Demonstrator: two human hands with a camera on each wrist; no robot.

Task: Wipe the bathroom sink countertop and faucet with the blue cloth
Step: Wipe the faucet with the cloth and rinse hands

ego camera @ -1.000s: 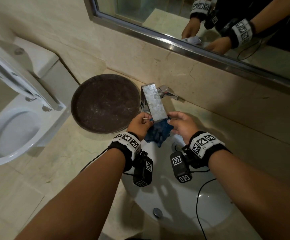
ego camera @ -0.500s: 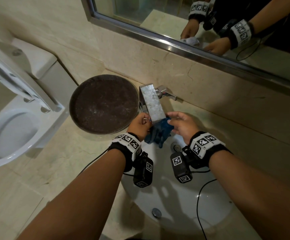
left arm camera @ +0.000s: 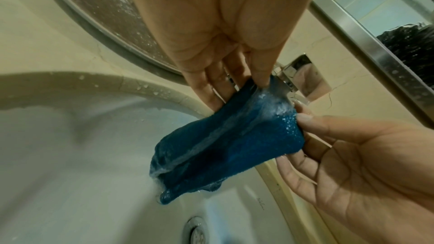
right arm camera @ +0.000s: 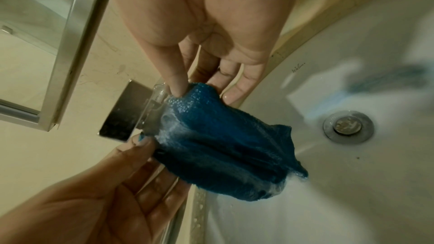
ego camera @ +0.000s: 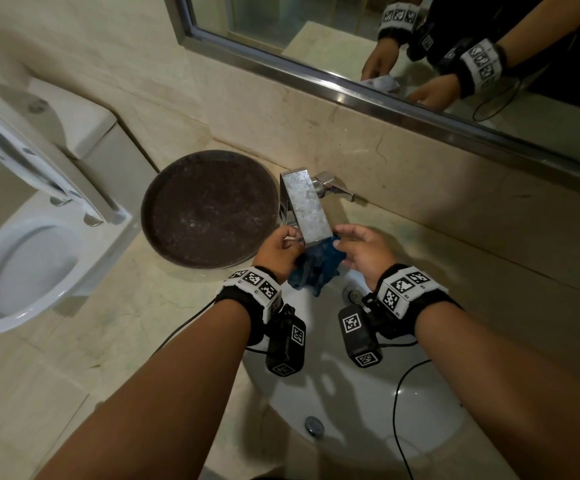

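My left hand (ego camera: 279, 251) and right hand (ego camera: 362, 251) pinch the wet blue cloth (ego camera: 317, 268) stretched crosswise directly under the faucet (ego camera: 307, 206) spout.

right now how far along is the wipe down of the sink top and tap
Early, by the look of it. In hand: both the left hand and right hand pinch the soaked blue cloth under the running square chrome faucet. Left: that faucet looks spotted, and the beige marble countertop isn't being wiped.

Dim, warm light is cast from above. Soft arm shadows are thrown into the sink (ego camera: 368, 410). Straight edges are bent by wide-angle distortion; the wrist views' margins are blurred.
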